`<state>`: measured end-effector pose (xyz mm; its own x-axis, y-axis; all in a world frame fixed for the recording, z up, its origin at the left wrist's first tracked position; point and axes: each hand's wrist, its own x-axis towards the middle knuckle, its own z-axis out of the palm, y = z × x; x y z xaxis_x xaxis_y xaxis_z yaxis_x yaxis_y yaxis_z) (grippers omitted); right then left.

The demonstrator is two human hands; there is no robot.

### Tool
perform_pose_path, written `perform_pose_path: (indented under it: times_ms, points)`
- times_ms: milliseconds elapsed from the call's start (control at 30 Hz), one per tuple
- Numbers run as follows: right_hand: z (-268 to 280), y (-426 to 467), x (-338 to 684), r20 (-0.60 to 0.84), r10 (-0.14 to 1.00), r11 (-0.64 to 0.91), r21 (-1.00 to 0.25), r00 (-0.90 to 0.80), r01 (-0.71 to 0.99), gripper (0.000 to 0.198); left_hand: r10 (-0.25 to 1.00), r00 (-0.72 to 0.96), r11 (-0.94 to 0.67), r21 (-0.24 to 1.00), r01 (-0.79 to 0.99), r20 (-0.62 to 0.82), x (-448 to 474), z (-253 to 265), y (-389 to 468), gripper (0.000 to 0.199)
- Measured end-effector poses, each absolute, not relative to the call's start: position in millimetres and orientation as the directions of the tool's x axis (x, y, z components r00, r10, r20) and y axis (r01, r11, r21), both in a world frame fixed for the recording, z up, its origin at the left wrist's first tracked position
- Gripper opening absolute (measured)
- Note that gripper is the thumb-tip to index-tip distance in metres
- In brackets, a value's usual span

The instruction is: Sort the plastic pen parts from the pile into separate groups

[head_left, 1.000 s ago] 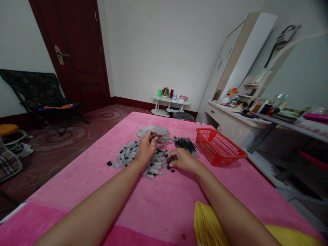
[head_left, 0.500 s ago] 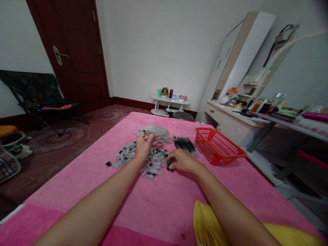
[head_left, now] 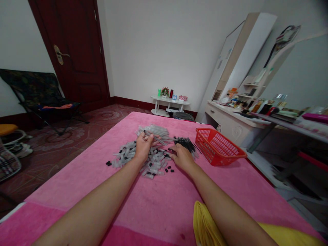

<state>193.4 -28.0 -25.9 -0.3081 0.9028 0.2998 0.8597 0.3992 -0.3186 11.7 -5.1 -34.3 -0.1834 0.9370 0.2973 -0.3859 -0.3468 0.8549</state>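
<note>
My left hand [head_left: 144, 145] is closed round a clear plastic pen barrel [head_left: 160, 140] with a black end, over a heap of small clear pieces [head_left: 153, 166], many with black parts. My right hand [head_left: 181, 156] is at the heap's right edge, fingers bent together around something dark and too small to make out. Just in front of it lie a few small black pieces [head_left: 169, 169]. Beyond the left hand is a stack of clear tubes [head_left: 156, 130]. A bundle of thin black rods with clear ends [head_left: 188, 144] lies beyond the right hand.
A red plastic basket [head_left: 220, 148] stands right of the heap on the pink cloth-covered table [head_left: 102, 205]. Yellow cloth [head_left: 208, 225] lies under my right forearm. A dressing table [head_left: 235, 119] with bottles is at the right, a folding chair [head_left: 38, 99] at the left.
My right hand has moved a little away from me, off the small black pieces, which now lie uncovered on the cloth. My left hand stays in place with the pen barrel.
</note>
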Motion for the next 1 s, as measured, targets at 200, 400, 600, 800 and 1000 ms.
perform_pose_path:
  times_ms: [200,400,600,800,1000]
  points:
    - [-36.6,-26.2,190.6,0.305,0.913,0.363,-0.305,-0.271,0.881,0.017,0.936,-0.177,-0.350,0.849,-0.395,0.304,13.0,-34.2,-5.4,0.036]
    - [-39.2,-18.3,196.4,0.315,0.935,0.326,-0.578,-0.164,0.748,0.011,0.934,-0.203,-0.354,0.850,-0.390,0.295,12.0,-36.2,-3.3,0.035]
    - [-37.9,-17.8,194.2,0.368,0.918,0.375,-0.680,-0.150,0.630,0.014,0.936,-0.216,-0.345,0.851,-0.395,0.279,10.7,-37.0,-2.2,0.036]
    - [-38.0,-19.7,191.9,0.390,0.911,0.383,-0.676,-0.135,0.629,0.013,0.942,-0.172,-0.336,0.852,-0.401,0.290,11.5,-40.7,-0.9,0.036]
    - [-40.1,-17.7,192.9,0.397,0.909,0.379,-0.662,-0.126,0.646,0.012,0.943,-0.171,-0.331,0.854,-0.401,0.286,11.5,-39.4,-2.2,0.035]
